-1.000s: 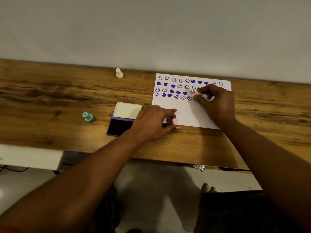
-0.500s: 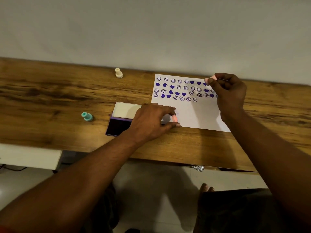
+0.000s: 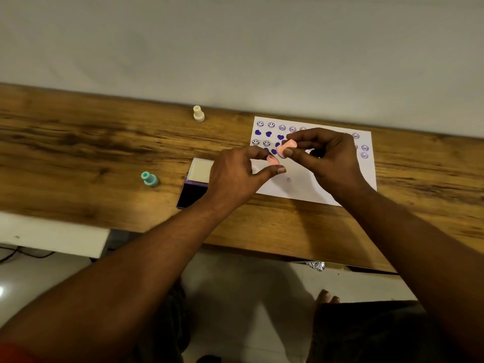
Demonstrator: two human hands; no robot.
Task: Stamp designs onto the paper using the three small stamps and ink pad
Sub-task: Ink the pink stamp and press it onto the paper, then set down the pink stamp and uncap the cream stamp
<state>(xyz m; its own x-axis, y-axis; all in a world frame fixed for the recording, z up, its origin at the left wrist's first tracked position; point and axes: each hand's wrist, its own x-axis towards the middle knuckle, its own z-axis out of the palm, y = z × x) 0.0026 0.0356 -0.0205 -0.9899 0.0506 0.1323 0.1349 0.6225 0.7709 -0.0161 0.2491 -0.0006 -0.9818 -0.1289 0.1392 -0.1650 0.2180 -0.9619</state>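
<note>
The right hand (image 3: pixel 331 163) pinches a pink stamp (image 3: pixel 286 148) between thumb and fingers, lifted above the paper (image 3: pixel 309 189), while the left hand (image 3: pixel 235 176) hovers just beside it with thumb and forefinger parted, holding nothing. The paper lies on the wooden tabletop (image 3: pixel 78 153), printed with rows of purple smiley faces and hearts — no readable words or labels anywhere. The open ink pad (image 3: pixel 195 184) sits just left of the paper, partly under the left hand; a teal stamp (image 3: pixel 149 178) stands further left and a cream stamp (image 3: pixel 198 113) near the tabletop's far edge.
</note>
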